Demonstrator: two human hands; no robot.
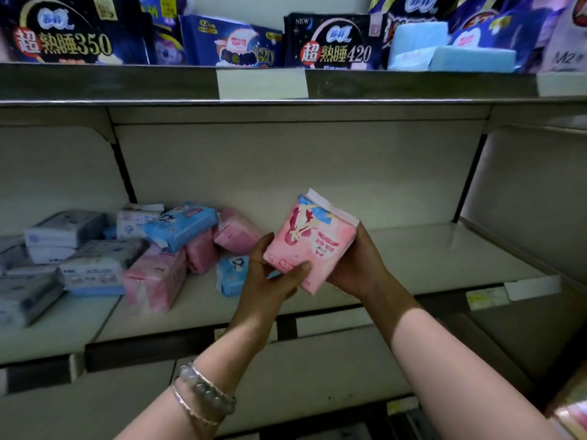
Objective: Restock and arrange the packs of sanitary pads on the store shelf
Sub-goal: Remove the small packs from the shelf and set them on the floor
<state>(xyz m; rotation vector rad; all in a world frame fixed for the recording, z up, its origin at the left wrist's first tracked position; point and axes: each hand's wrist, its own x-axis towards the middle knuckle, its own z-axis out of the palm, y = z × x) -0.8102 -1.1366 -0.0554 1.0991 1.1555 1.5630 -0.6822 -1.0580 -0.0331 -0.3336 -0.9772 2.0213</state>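
Note:
I hold a pink pack of sanitary pads [313, 241] between both hands, above the front of the middle shelf [428, 255]. My left hand [270, 277] grips its lower left corner, thumb across the front. My right hand [355, 262] wraps round its right side from behind. The pack is tilted, its white top edge pointing up and away. On the shelf to the left lies a loose heap of packs: pink ones [155, 276], light blue ones [181, 223] and white-grey ones [68, 228].
The upper shelf [127, 82] carries dark blue night-pad packs [333, 42] and light blue packs [451, 55]. White price tags [262, 84] sit on the shelf edges. The right half of the middle shelf is bare. A lower shelf [317, 369] runs beneath my arms.

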